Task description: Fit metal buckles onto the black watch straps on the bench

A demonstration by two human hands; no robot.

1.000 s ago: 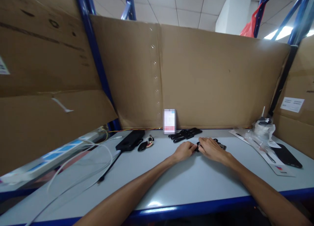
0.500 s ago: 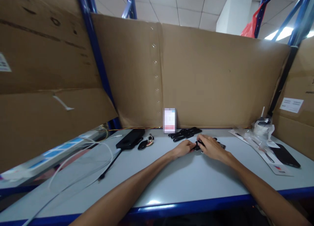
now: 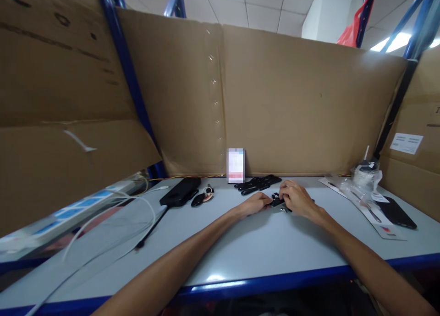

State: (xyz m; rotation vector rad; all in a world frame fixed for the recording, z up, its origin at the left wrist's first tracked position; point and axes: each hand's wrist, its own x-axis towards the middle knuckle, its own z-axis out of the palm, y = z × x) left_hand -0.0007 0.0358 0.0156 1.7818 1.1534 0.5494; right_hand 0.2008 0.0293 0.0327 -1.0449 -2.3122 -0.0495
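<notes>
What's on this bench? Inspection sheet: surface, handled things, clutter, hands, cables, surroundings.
Surface: pale tabletop, blue front edge.
Handled things: small black part; shiny bit just below it; details too small to tell.
Clutter: black pieces, keys, black box, dark slab, lit screen.
Hands: left hand grips the part's left end; right hand at its right, grip unclear.
Cables: white cables loop across the left; black cable by the box.
Surroundings: cardboard panels, blue posts, power strip left.

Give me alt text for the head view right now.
A person's left grip holds a small dark object over a pale table, the right grip also at it. Black pieces lie behind, near an upright lit screen.
</notes>
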